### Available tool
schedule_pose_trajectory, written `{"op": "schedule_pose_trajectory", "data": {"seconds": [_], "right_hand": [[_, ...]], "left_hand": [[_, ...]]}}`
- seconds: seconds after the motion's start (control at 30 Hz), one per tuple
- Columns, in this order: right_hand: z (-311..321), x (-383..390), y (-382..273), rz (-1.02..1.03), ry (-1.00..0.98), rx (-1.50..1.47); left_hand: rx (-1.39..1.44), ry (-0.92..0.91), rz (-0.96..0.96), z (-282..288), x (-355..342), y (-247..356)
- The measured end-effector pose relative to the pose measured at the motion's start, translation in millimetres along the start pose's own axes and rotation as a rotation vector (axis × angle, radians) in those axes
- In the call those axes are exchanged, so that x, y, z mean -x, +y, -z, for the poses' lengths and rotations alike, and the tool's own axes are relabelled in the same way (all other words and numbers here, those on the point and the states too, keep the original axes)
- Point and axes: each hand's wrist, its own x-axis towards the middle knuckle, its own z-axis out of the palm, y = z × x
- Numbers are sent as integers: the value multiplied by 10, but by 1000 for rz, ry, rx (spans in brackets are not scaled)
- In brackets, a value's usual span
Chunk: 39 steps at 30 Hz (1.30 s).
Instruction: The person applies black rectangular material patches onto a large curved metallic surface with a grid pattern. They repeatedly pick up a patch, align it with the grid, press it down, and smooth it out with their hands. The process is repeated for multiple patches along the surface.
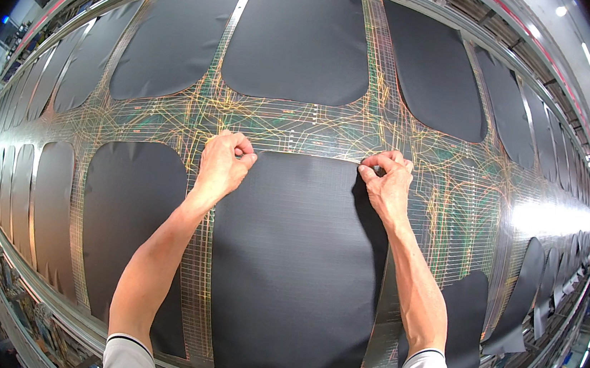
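A large black flexible sheet (294, 263) lies in front of me on a long table (293, 130) whose surface is covered in coloured guide lines. My left hand (225, 162) pinches the sheet's far left corner between thumb and fingers. At the far right corner, my right hand (387, 179) grips the same sheet the same way. The far edge runs straight between both hands, and the right side looks slightly lifted, with a dark shadow beside it. The near end reaches the table's front rail.
Several similar black pieces with rounded corners lie in a far row (299, 41) and a near row, such as one piece (133, 217) at my left. To the right, a black piece (464, 317) hangs partly over the near edge. Bright glare (550, 219) covers the table's right part.
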Motion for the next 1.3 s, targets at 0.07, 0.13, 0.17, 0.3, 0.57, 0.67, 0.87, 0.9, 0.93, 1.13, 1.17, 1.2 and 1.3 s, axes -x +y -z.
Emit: {"op": "schedule_pose_trajectory", "data": {"seconds": [0.07,0.13,0.17,0.3,0.57,0.67,0.87,0.9,0.93,1.13,1.17,1.2,1.3], "right_hand": [[2,-21,20,-16,-14,-16],[31,-38,-30,-66,-36,-9],[38,-48,-48,-92,-47,-5],[15,-92,14,-100,-59,28],[-18,-133,20,-122,-77,54],[-22,-137,-6,-126,-71,41],[-3,-136,19,-125,-50,40],[-1,-132,2,-132,-65,45],[12,-125,-20,-139,-79,50],[-80,299,-409,529,147,244],[-131,372,-454,618,-190,9],[-169,570,-562,699,-402,79],[-346,855,-418,938,-581,224]], "left_hand": [[9,-22,28,-4,-27,-55],[18,-42,59,8,-47,-53],[23,-51,75,16,-51,-42],[96,-112,179,50,-86,10],[36,-25,108,-20,-92,-23],[41,-27,125,-15,-92,-28],[95,-101,192,9,-118,84],[101,-99,195,19,-109,78],[91,-90,190,20,-103,69],[98,69,171,23,-16,47],[163,152,166,28,47,32],[235,226,156,8,116,32],[29,426,-243,-1,347,94]]}}
